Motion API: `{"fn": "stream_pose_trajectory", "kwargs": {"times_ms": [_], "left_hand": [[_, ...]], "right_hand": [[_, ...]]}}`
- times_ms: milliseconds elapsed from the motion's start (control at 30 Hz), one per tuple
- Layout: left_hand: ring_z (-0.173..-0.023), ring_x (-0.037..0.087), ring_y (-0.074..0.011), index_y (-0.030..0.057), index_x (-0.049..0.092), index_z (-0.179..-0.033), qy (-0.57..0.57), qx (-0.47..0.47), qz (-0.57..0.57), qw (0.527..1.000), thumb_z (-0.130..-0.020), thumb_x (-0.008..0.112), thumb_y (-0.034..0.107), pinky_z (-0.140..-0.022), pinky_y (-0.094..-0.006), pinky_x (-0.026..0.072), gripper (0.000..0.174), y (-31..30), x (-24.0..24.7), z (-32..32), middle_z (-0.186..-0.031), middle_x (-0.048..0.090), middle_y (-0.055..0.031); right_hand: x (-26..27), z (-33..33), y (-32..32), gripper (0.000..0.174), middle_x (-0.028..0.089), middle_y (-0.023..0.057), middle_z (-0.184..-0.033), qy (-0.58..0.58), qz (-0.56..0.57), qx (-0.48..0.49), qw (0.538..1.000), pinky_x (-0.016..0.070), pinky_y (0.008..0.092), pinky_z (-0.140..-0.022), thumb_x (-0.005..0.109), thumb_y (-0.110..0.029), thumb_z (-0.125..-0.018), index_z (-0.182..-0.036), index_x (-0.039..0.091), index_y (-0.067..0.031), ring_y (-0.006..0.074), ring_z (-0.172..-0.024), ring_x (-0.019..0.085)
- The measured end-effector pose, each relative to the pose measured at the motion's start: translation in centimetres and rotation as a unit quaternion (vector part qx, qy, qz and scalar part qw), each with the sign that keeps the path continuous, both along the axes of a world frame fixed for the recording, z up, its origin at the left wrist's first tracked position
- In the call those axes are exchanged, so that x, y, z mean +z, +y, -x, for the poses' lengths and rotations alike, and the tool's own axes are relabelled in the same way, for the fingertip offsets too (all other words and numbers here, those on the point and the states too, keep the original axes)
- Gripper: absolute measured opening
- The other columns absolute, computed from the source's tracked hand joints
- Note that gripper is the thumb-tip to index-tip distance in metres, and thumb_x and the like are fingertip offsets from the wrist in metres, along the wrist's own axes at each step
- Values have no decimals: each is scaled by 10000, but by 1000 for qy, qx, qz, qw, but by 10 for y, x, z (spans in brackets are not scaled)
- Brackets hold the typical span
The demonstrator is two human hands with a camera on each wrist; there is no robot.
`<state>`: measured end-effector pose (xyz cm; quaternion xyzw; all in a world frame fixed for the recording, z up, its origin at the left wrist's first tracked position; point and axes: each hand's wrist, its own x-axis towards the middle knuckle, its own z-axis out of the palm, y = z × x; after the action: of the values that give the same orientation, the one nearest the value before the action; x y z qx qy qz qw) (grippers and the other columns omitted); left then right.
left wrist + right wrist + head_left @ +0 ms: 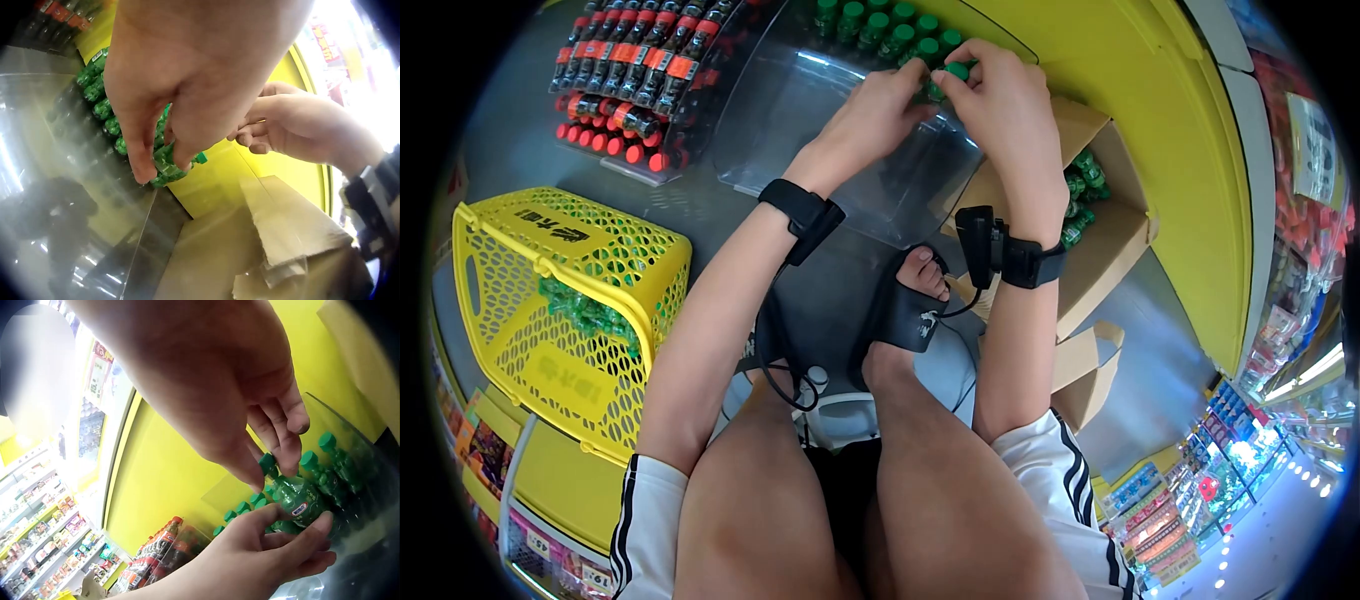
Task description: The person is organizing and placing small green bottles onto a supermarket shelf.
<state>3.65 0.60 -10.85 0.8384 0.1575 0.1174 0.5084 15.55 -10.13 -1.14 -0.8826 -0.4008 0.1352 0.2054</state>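
Observation:
A small green plastic bottle (301, 499) with a green cap is between both hands, above the front end of a clear plastic bin (800, 120). My left hand (870, 120) grips the bottle's body between thumb and fingers, as the right wrist view shows. Thumb and fingertips of my right hand (1008, 105) pinch the cap (268, 464) from above. Beyond the hands, rows of similar green-capped bottles (875, 32) stand upright in the bin along its far side.
An opened cardboard box (1100, 265) with more green bottles (1085, 190) stands at the right. On the left lies a yellow basket (550, 375) holding green bottles. Dark bottles with red caps (635, 75) are stacked at the back left. A yellow panel (1180, 150) rises on the right.

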Motion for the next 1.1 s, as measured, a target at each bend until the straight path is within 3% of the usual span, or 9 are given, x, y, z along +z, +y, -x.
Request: {"fn": "stream_pose_trajectory", "kwargs": {"times_ms": [200, 267, 500, 700, 800, 867, 1100], "left_hand": [[-996, 769, -421, -15, 632, -1328, 76, 25, 85, 993, -978, 807, 243, -846, -489, 598, 468, -3, -7, -7, -1035, 782, -235], [-1041, 784, -310, 18, 620, -1407, 100, 38, 92, 990, -994, 815, 319, -870, -422, 614, 547, -2, -14, -11, -1127, 785, -188], [-1129, 771, -310, -30, 588, -1444, 103, 64, 120, 985, -1002, 808, 390, -927, -420, 616, 648, -4, -31, -17, -1241, 767, -210], [-1182, 755, -313, -66, 536, -1482, 152, 58, 126, 979, -1002, 811, 385, -979, -402, 601, 714, -7, -31, -17, -1318, 747, -239], [-1186, 752, -297, -86, 511, -1494, 165, 51, 148, 974, -1014, 797, 353, -989, -393, 594, 710, -7, -35, -19, -1339, 744, -229], [-1237, 722, -421, -94, 547, -1404, 134, 65, 194, 970, -1003, 778, 358, -1027, -451, 587, 647, -8, -44, -20, -1291, 749, -264], [-1195, 736, -394, -68, 604, -1321, 125, 52, 231, 964, -1002, 768, 320, -994, -443, 585, 529, -10, -70, -27, -1302, 752, -239]], "right_hand": [[1, -7, 9, 283, 784, 218, -937, 20, 30, -54, 998, 629, 512, -852, 820, -251, -904, -1100, 794, -48, 435, -931, 774], [-1, -8, 13, 300, 788, 233, -960, 5, 40, -75, 996, 625, 519, -879, 827, -250, -893, -1117, 801, -52, 443, -971, 776], [-9, -11, 15, 316, 794, 261, -1026, 33, 45, -104, 993, 625, 511, -911, 839, -247, -885, -1130, 805, -50, 453, -1030, 773], [-7, -5, 19, 304, 805, 240, -991, 67, 61, -137, 986, 630, 486, -903, 829, -214, -908, -1161, 798, -48, 409, -990, 794], [-14, -6, 20, 296, 808, 223, -953, 39, 61, -118, 990, 632, 473, -898, 823, -189, -914, -1171, 794, -45, 386, -975, 803], [-15, -7, 20, 292, 809, 222, -953, 46, 66, -116, 990, 631, 473, -900, 821, -184, -918, -1172, 794, -42, 389, -977, 802], [-27, -8, 22, 305, 794, 256, -1080, 49, 58, -119, 990, 625, 479, -931, 813, -186, -925, -1193, 794, -42, 426, -1044, 782]]}}
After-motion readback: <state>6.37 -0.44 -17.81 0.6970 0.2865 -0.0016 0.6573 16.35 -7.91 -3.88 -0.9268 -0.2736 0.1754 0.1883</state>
